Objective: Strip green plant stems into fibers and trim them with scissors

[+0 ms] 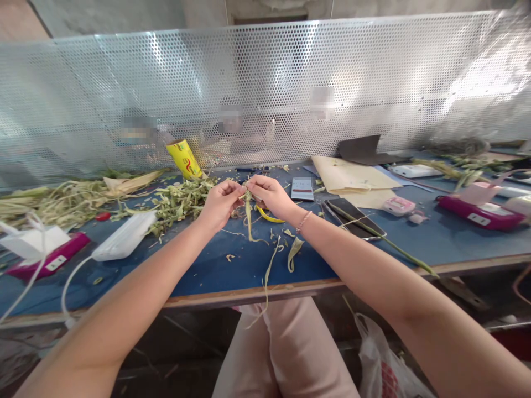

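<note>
Both my hands meet over the blue table, pinching a pale green strip of dried plant leaf (249, 215) between them. My left hand (222, 203) closes thumb and fingers on the strip's upper end, and my right hand (271, 196) grips it from the other side. The strip's tail hangs down to the tabletop. Just under my right hand lies a yellow curved thing (269, 215), partly hidden by it. A heap of green leaf scraps (178, 202) is beside my left hand. Loose strips (295, 253) lie in front.
A perforated metal screen (265, 72) stands along the back. Near it are a yellow can (185, 159) and tan paper (352, 174). A dark phone (354, 218) lies right, with a magenta power strip (481, 213) beyond. A white power bank (124, 235) sits left.
</note>
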{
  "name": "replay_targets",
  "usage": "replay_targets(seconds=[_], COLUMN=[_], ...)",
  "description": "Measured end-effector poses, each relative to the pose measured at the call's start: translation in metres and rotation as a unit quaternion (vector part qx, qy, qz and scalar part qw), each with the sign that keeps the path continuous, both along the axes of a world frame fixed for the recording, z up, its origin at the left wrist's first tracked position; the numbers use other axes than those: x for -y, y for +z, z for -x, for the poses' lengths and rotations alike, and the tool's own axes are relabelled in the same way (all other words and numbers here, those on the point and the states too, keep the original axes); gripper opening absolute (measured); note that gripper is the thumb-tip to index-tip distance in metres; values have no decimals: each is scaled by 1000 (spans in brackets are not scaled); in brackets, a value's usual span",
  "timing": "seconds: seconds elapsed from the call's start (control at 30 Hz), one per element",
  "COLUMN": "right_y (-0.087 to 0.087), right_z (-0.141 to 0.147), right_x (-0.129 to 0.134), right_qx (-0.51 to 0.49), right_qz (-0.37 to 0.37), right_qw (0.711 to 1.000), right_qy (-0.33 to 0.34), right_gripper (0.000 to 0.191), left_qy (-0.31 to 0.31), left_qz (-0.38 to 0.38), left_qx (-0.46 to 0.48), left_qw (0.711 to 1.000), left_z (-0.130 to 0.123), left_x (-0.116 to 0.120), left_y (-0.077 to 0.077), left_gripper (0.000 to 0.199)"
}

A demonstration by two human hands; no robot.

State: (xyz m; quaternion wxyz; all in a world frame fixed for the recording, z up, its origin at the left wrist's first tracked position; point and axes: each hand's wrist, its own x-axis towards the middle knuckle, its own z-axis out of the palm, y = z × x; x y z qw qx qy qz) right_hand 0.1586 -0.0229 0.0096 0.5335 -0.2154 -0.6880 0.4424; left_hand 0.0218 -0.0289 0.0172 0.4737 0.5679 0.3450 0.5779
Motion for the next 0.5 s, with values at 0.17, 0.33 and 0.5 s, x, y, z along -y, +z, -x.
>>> replay_targets(seconds=[0.17, 0.33, 0.5], right_y=[-1, -1, 2], right_z=[1, 0, -3], right_x=[-1, -2, -3], right_qx=[-25, -42, -41], right_qz=[34, 43, 33], right_qw=[999, 997, 999], right_qy=[27, 40, 2], right_gripper=[28, 28, 29], left_qy=[15, -42, -83], left_qz=[-51, 20, 70], left_qx=[-54, 4, 51], left_qw=[997, 999, 993], left_z=[2, 0, 0], left_x=[-4, -2, 2], left_y=[-3, -2, 4], left_gripper=[29, 32, 28])
